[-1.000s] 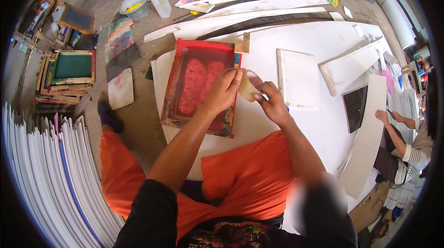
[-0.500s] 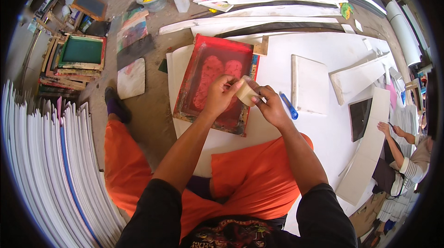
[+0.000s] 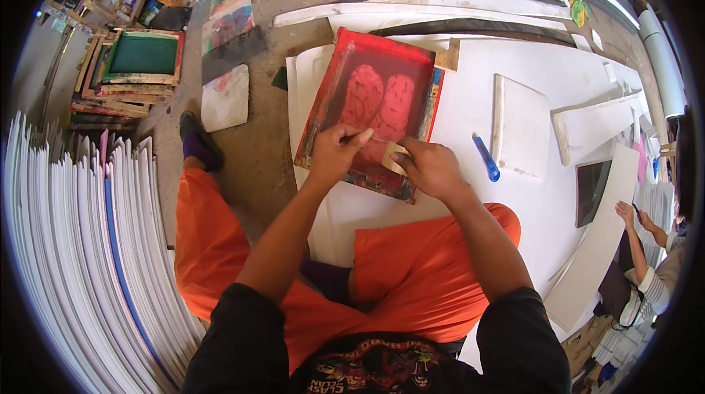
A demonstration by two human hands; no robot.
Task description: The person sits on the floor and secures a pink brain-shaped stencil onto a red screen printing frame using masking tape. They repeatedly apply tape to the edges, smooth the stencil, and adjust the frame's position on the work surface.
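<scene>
A red wooden screen-printing frame (image 3: 339, 63) lies on the white board in front of me, with two pink sole-like shapes (image 3: 397, 100) showing on its dark red mesh. My right hand (image 3: 435, 168) is closed around a roll of tan tape (image 3: 394, 159) above the frame's near right part. To its left, the fingertips of my left hand (image 3: 336, 153) are pinched together. A faint strip of tape seems to stretch between the two hands. A blue box cutter (image 3: 485, 157) rests on the board, right of my right hand.
A flat white panel (image 3: 521, 126) lies right of the cutter. Stacked white sheets (image 3: 70, 247) stand at the left, near a pile of frames with a green screen (image 3: 143, 54). Long white strips (image 3: 440, 8) lie beyond. At far right, another person's hands (image 3: 637, 218) are over a long board.
My hands have moved apart, the left one pulling away from the tape roll. The roll has turned and lowered toward the frame. The whole view has shifted slightly.
</scene>
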